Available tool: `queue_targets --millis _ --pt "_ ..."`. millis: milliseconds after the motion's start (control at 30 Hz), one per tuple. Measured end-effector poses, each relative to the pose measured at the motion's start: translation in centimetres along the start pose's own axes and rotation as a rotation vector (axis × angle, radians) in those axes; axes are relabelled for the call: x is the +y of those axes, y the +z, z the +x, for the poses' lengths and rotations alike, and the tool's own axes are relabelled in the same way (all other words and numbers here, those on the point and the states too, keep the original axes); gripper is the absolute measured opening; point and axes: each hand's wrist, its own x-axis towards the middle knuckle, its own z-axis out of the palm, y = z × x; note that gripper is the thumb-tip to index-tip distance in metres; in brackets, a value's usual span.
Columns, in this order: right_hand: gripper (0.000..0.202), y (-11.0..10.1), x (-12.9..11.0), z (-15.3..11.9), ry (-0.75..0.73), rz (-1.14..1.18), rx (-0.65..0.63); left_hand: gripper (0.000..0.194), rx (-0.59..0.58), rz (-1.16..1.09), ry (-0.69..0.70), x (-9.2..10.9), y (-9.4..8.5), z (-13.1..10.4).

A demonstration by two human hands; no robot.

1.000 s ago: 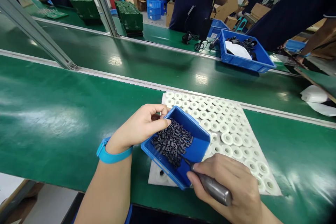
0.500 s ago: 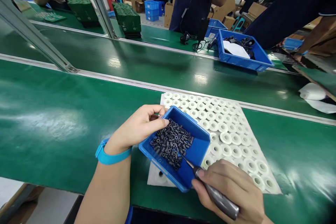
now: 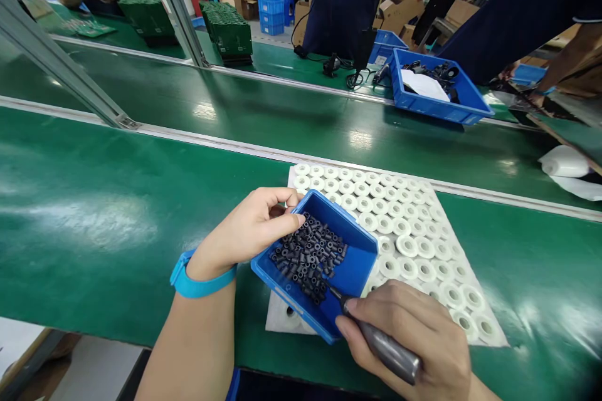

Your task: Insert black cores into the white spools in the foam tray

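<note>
My left hand [image 3: 268,225] grips the left rim of a small blue bin [image 3: 355,238], thumb over the edge. Many small black tubular pieces [image 3: 310,257] lie heaped inside it, mostly toward its left side. In my right hand [image 3: 414,332] is a grey-handled screwdriver-like tool [image 3: 388,348], held closed in the fingers. Its thin shaft reaches into the bin, and the tip is among the black pieces. Under and beside the bin lies a white sheet [image 3: 493,337] bearing rows of white ring-shaped pieces [image 3: 407,245]. The bin covers part of those rows.
Beyond a metal rail [image 3: 221,145] runs a green lane [image 3: 282,113]. Across it stand a blue crate [image 3: 437,109] of black parts, cables [image 3: 355,78] and stacked green boards [image 3: 228,37]. A metal post [image 3: 84,62] rises at left. Co-workers [image 3: 343,6] are at the far side.
The tool's tip has pushed a little deeper into the black pieces, my right hand shifting slightly left and up. My left hand keeps its hold. A co-worker's hand opposite has lowered.
</note>
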Motion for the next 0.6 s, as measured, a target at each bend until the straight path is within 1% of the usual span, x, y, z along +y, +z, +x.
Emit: queue_targets --millis 100,200,433,533,600 --pt "0.010 0.1 0.1 0.3 -0.015 -0.018 -0.020 0.032 -0.001 0.004 0.006 0.0 0.1 0.0" --pt "0.012 0.6 0.6 -0.2 -0.053 -0.023 -0.003 0.031 -0.004 0.005 0.005 0.0 0.1 0.1" --pt "0.014 2.0 2.2 -2.3 -0.145 0.002 0.185 0.033 -0.029 0.010 0.009 0.3 0.6 0.3" --pt "0.012 1.4 2.3 -3.1 -0.186 -0.012 0.222 0.034 -0.007 0.013 0.000 0.1 0.3 0.3" --pt "0.011 0.6 2.2 -3.9 -0.171 -0.036 0.240 0.034 0.044 -0.004 -0.019 -0.1 -0.3 0.1"
